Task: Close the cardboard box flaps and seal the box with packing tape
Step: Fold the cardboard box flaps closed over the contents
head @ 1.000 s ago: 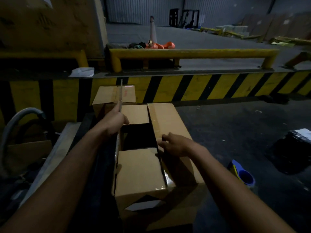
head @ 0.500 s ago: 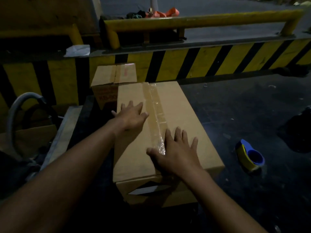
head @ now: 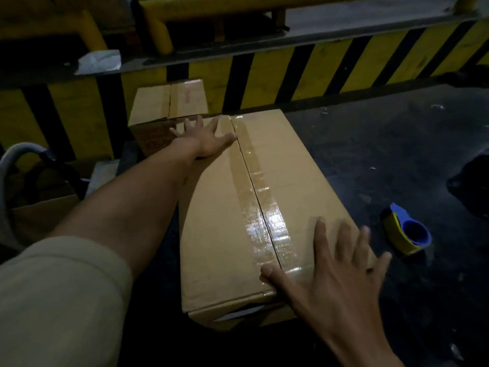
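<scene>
A long cardboard box (head: pixel 219 213) lies on the dark floor with both top flaps folded down. They meet at a centre seam flanked by glossy strips of old clear tape (head: pixel 262 205). My left hand (head: pixel 203 136) rests flat with fingers spread on the far left corner of the lid. My right hand (head: pixel 336 271) lies flat with fingers spread over the near right corner, thumb at the seam end. A yellow and blue tape dispenser (head: pixel 406 229) sits on the floor to the right of the box, apart from both hands.
A smaller closed cardboard box (head: pixel 164 107) stands just behind the long one. A yellow and black striped kerb (head: pixel 304 72) runs across the back. A grey hose (head: pixel 18 157) and an open carton (head: pixel 39 215) lie at the left. A dark object (head: pixel 473 181) sits at the right edge.
The flaps were open a second ago and are now folded shut. My left hand slid to the far end of the lid and my right hand shifted to the near right corner.
</scene>
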Motion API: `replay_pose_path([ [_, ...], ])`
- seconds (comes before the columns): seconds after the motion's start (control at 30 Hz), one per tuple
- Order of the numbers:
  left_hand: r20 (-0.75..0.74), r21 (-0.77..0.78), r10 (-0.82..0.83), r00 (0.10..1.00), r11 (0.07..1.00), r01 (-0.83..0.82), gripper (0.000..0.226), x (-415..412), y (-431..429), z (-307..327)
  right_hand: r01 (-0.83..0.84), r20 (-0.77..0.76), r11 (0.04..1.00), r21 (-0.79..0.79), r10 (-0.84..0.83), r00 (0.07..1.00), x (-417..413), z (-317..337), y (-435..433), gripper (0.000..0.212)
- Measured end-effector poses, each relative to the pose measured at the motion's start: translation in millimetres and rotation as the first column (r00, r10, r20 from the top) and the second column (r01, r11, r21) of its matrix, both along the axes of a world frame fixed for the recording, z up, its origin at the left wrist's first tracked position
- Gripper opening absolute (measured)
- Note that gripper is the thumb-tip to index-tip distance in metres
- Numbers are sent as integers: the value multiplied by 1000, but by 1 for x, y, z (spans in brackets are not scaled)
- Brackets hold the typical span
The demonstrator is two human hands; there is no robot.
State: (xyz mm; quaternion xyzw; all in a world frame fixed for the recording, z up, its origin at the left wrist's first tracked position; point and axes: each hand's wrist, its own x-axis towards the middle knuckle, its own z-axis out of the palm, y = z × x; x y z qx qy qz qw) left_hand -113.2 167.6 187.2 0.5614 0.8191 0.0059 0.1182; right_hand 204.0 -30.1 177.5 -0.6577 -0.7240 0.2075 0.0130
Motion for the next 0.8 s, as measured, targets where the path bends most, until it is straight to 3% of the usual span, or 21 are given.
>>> replay_pose_path([
  [0.07,6,18,-12,1000,1000,12,101,-9,5,1,104,-73,994,-42,-106,992,5,-4,-7,136],
  [0.13,20,31,-11,1000,999,10,106,-13,8,2,252,-243,963,-92,-268,932,5,-9,-16,148],
  [0.23,25,39,-5,1000,999,4,112,-13,12,7,397,-524,889,-230,-457,719,2,-14,-23,162],
  [0.3,25,26,13,1000,1000,-14,117,-17,14,10,386,-645,884,-265,-460,610,4,-18,-24,161],
  [0.47,69,28,177,982,983,-179,131,-36,-4,9,359,-792,930,-80,-278,543,17,-37,4,137],
  [0.53,122,54,278,953,957,-286,137,-48,-16,7,341,-827,940,-20,-208,523,21,-41,22,119],
  [0.63,189,76,409,893,900,-428,147,-71,-40,9,318,-814,946,60,-138,565,24,-39,49,84],
  [0.7,234,92,436,869,880,-466,142,-83,-59,12,308,-795,947,95,-114,596,24,-33,70,62],
  [0.8,336,108,486,807,831,-545,125,-88,-99,23,233,-791,970,65,-92,605,25,-18,100,55],
])
